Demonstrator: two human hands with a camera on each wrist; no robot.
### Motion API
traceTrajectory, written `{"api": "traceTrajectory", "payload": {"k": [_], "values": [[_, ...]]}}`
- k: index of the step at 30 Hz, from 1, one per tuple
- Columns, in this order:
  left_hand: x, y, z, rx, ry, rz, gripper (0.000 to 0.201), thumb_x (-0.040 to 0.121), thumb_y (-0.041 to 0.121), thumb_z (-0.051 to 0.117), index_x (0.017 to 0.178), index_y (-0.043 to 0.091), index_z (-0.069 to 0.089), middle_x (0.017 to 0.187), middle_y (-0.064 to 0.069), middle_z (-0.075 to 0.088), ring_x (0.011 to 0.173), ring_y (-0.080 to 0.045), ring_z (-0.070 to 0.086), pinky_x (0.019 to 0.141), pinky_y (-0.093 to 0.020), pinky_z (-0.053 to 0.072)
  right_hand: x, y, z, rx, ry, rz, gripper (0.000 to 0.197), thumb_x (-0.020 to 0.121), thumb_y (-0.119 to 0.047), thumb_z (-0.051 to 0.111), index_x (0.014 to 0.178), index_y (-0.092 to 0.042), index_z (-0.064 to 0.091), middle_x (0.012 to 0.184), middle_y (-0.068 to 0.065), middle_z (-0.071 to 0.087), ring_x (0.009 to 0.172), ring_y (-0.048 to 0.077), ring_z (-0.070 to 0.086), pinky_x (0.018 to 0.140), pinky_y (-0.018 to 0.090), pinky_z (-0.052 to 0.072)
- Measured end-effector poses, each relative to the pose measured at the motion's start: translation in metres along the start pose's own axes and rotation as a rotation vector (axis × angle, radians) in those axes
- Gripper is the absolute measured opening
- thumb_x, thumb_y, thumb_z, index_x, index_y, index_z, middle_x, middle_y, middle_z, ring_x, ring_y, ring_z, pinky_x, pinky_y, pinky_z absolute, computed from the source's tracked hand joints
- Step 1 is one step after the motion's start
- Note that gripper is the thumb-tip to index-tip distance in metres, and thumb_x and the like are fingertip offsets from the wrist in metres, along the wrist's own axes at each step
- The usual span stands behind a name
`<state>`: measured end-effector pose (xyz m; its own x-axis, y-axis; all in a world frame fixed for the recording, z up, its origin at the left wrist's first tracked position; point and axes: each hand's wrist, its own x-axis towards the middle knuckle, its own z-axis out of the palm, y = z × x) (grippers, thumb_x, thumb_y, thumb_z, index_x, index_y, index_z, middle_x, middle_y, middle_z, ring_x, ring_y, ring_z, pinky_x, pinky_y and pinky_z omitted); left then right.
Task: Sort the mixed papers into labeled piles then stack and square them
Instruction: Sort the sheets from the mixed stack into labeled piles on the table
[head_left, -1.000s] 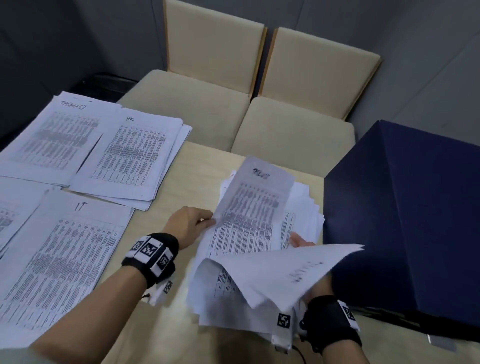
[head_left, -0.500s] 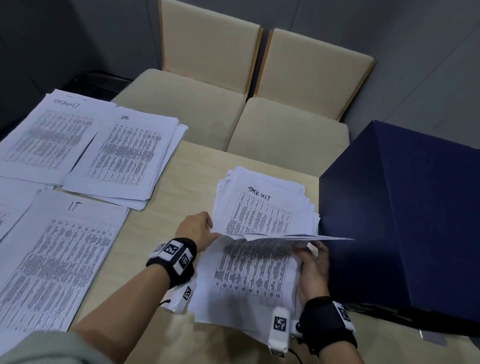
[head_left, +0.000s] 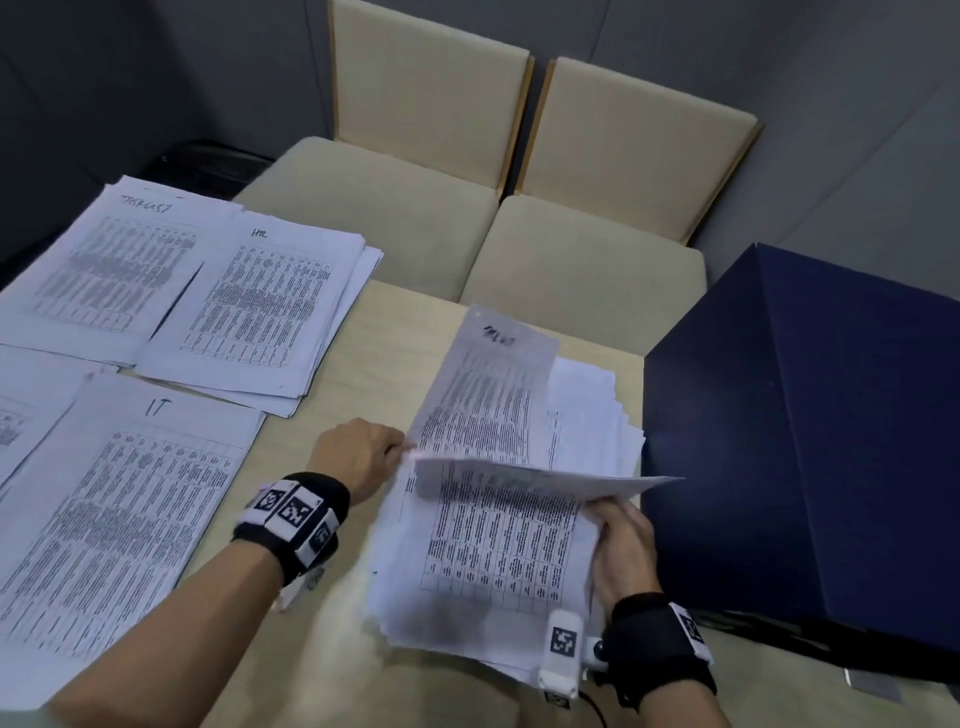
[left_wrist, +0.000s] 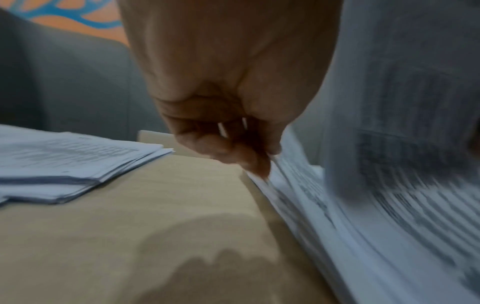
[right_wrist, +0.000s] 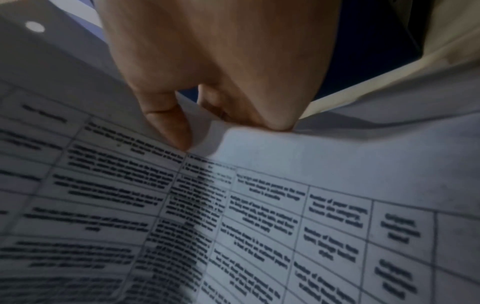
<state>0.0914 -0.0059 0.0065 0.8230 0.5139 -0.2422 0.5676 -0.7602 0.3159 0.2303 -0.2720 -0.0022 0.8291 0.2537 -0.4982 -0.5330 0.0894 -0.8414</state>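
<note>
A wooden table (head_left: 332, 395) carries a dark blue box (head_left: 810, 431) on the right and sorted piles on the left: the IT pile (head_left: 119, 499), the HR pile (head_left: 260, 306) and the task-list pile (head_left: 98, 265). Between them lies the mixed stack (head_left: 483, 561), just beside the box. The left hand (head_left: 358, 454) pinches a raised sheet (head_left: 488, 395) at its edge, fingers curled. The right hand (head_left: 621, 545) pinches another lifted sheet (head_left: 540, 480) between thumb and fingers.
</note>
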Motion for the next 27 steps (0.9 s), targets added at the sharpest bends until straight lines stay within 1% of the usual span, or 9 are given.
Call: {"api": "traceTrajectory", "payload": {"k": [4, 7, 9, 12, 14, 16, 20, 24, 27], "values": [[-0.004, -0.016, -0.001, -0.52, -0.037, 0.134, 0.021, 0.094, 0.03, 0.058, 0.086, 0.036, 0.077, 0.081, 0.012, 0.074, 0.075, -0.011, 0.068, 0.07, -0.032, 0.053, 0.003, -0.005, 0.008, 0.045, -0.097, -0.031, 0.021, 0.094, 0.001, 0.055, 0.091, -0.01, 0.073, 0.092, -0.001, 0.075, 0.081, 0.007, 0.072, 0.073, 0.024, 0.054], [-0.01, -0.005, -0.008, -0.746, -0.164, 0.119, 0.062, 0.088, -0.009, 0.059, 0.054, 0.043, 0.07, 0.057, 0.024, 0.063, 0.057, 0.008, 0.056, 0.059, -0.013, 0.041, 0.008, -0.001, 0.004, -0.02, -0.114, -0.068, 0.03, 0.095, 0.009, 0.045, 0.079, -0.01, 0.064, 0.079, -0.002, 0.066, 0.069, 0.007, 0.063, 0.07, 0.023, 0.048], [-0.007, -0.002, -0.004, -0.745, -0.206, 0.091, 0.061, 0.084, -0.013, 0.054, 0.063, 0.041, 0.073, 0.064, 0.021, 0.067, 0.061, 0.005, 0.059, 0.06, -0.013, 0.043, 0.008, 0.003, -0.003, -0.052, -0.101, -0.065, 0.03, 0.094, 0.016, 0.039, 0.083, -0.003, 0.06, 0.072, -0.005, 0.07, 0.068, 0.006, 0.065, 0.073, 0.021, 0.051], [0.004, -0.001, 0.009, -0.67, -0.089, 0.005, 0.029, 0.079, 0.001, 0.063, 0.092, 0.026, 0.071, 0.092, 0.006, 0.073, 0.087, -0.017, 0.067, 0.076, -0.027, 0.05, 0.003, 0.004, -0.005, -0.084, -0.083, -0.067, 0.013, 0.09, 0.001, 0.059, 0.084, -0.01, 0.062, 0.077, -0.005, 0.071, 0.078, 0.011, 0.066, 0.085, 0.034, 0.049], [0.01, 0.004, 0.018, -0.524, -0.028, -0.116, 0.019, 0.077, 0.004, 0.064, 0.089, 0.019, 0.064, 0.086, 0.002, 0.067, 0.081, -0.023, 0.063, 0.069, -0.03, 0.049, 0.002, 0.005, -0.005, -0.025, -0.058, -0.048, 0.03, 0.072, -0.012, 0.079, 0.099, -0.012, 0.065, 0.105, 0.017, 0.068, 0.103, 0.034, 0.063, 0.096, 0.046, 0.05], [0.015, 0.01, 0.026, -0.498, -0.047, -0.211, 0.012, 0.078, 0.006, 0.065, 0.079, 0.016, 0.06, 0.074, 0.001, 0.063, 0.068, -0.022, 0.061, 0.056, -0.027, 0.048, -0.001, 0.004, -0.005, 0.05, -0.044, 0.0, 0.045, 0.075, -0.01, 0.076, 0.117, -0.005, 0.058, 0.123, 0.029, 0.062, 0.115, 0.048, 0.059, 0.101, 0.063, 0.044], [0.018, 0.018, 0.035, -0.415, -0.013, -0.194, 0.046, 0.081, 0.027, 0.074, 0.058, 0.018, 0.036, 0.053, 0.002, 0.04, 0.051, -0.019, 0.036, 0.047, -0.027, 0.026, -0.003, 0.003, -0.014, -0.022, 0.028, 0.032, 0.007, 0.088, 0.001, 0.06, 0.087, -0.006, 0.062, 0.087, 0.016, 0.072, 0.083, 0.032, 0.068, 0.065, 0.036, 0.059], [0.011, 0.021, 0.022, 0.002, 0.004, -0.072, 0.055, 0.097, 0.054, 0.043, 0.057, 0.017, 0.044, 0.053, 0.006, 0.046, 0.048, -0.014, 0.044, 0.048, -0.025, 0.031, -0.001, 0.001, -0.015, -0.014, 0.073, 0.017, 0.012, 0.087, 0.003, 0.057, 0.089, -0.006, 0.065, 0.086, 0.017, 0.07, 0.076, 0.027, 0.068, 0.064, 0.032, 0.056], [0.008, 0.014, 0.011, 0.012, 0.074, 0.038, 0.049, 0.097, 0.057, 0.04, 0.068, 0.02, 0.055, 0.057, 0.006, 0.049, 0.056, -0.019, 0.052, 0.048, -0.027, 0.029, 0.0, 0.001, -0.011, 0.023, 0.07, 0.041, 0.017, 0.083, 0.002, 0.054, 0.092, -0.004, 0.067, 0.088, 0.021, 0.068, 0.083, 0.031, 0.066, 0.074, 0.038, 0.054]]}}
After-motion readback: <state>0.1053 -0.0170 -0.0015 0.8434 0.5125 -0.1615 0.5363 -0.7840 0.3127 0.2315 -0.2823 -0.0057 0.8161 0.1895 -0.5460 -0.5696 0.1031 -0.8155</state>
